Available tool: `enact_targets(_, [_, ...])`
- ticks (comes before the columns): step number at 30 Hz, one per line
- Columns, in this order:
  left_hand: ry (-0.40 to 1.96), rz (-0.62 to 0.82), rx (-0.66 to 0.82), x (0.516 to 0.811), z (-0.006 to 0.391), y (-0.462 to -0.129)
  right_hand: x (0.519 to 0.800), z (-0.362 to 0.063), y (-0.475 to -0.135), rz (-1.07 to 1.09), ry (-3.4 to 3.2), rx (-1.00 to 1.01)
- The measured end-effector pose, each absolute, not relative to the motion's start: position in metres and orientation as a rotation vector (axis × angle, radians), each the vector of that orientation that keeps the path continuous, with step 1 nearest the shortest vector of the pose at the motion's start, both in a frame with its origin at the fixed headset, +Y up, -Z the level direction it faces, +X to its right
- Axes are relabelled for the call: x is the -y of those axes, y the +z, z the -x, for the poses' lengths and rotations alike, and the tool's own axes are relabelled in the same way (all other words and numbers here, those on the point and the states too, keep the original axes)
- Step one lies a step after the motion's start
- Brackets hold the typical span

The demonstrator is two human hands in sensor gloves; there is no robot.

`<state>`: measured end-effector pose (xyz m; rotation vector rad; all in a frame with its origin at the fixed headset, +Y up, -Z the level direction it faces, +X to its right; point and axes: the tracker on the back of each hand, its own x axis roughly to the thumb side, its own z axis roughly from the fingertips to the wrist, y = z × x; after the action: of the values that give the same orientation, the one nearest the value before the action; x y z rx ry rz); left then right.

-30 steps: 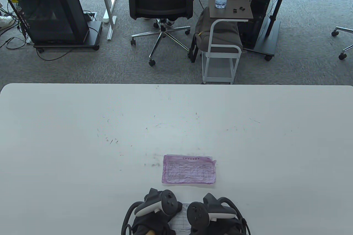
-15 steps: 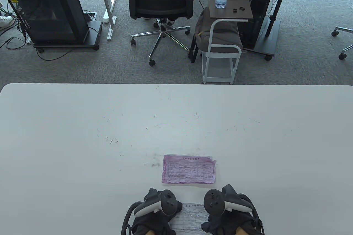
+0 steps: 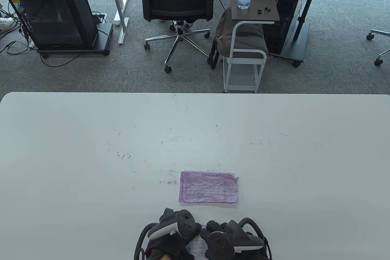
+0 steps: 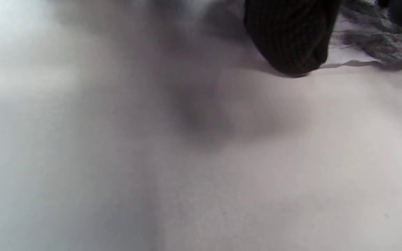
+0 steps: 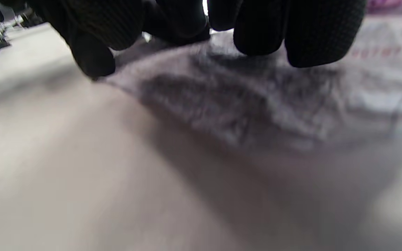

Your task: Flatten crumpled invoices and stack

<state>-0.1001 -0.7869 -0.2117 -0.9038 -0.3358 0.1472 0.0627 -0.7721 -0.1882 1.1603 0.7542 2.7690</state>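
- Two gloved hands sit side by side at the table's 6 o'clock edge.
- The left hand and right hand both press flat on a white crumpled invoice.
- A flattened purple invoice lies just beyond, toward 12 o'clock.

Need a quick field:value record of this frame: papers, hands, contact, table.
flattened sheet: pink invoice, lying flat mid-table, untouched
sheet in work: white invoice, still wrinkled, at the near edge between the hands
left hand: on the white invoice's left side; one fingertip down at its edge in the left wrist view
right hand: fingers press on the wrinkled paper
stack: not yet formed, sheets apart
surface: white table, scuffed
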Motion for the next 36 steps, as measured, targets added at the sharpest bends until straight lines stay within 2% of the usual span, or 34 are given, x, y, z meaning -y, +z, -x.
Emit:
enact_targets(1, [0.149, 0.903, 0.335, 0.787, 0.100, -0.212, 0.774, -0.063, -0.188, -1.106, 2.808, -0.820])
enact_targets(3, [0.148, 0.905, 0.336, 0.787, 0.100, -0.212, 0.773, -0.062, -0.190, -1.091, 2.836, -0.810])
enact_targets(11, [0.144, 0.905, 0.335, 0.787, 0.099, -0.212, 0.769, -0.075, -0.199, -0.732, 3.041, -0.817])
enact_targets(19, [0.143, 0.907, 0.329, 0.787, 0.099, -0.212, 0.767, -0.085, -0.205, -0.479, 3.213, -0.898])
enact_targets(24, [0.148, 0.907, 0.328, 0.787, 0.099, -0.211, 0.765, -0.095, -0.207, -0.436, 3.168, -0.889])
enact_targets(27, [0.153, 0.906, 0.327, 0.787, 0.100, -0.211, 0.758, -0.105, -0.209, -0.432, 3.134, -0.754])
enact_targets(30, [0.153, 0.907, 0.326, 0.787, 0.100, -0.212, 0.751, -0.106, -0.208, -0.645, 3.043, -0.632])
enact_targets(33, [0.156, 0.906, 0.326, 0.788, 0.101, -0.212, 0.747, -0.091, -0.200, -0.920, 2.858, -0.548])
enact_targets(35, [0.156, 0.907, 0.327, 0.788, 0.101, -0.212, 0.746, -0.075, -0.193, -1.121, 2.756, -0.560])
enact_targets(36, [0.155, 0.907, 0.328, 0.788, 0.101, -0.212, 0.748, -0.066, -0.188, -1.240, 2.685, -0.632])
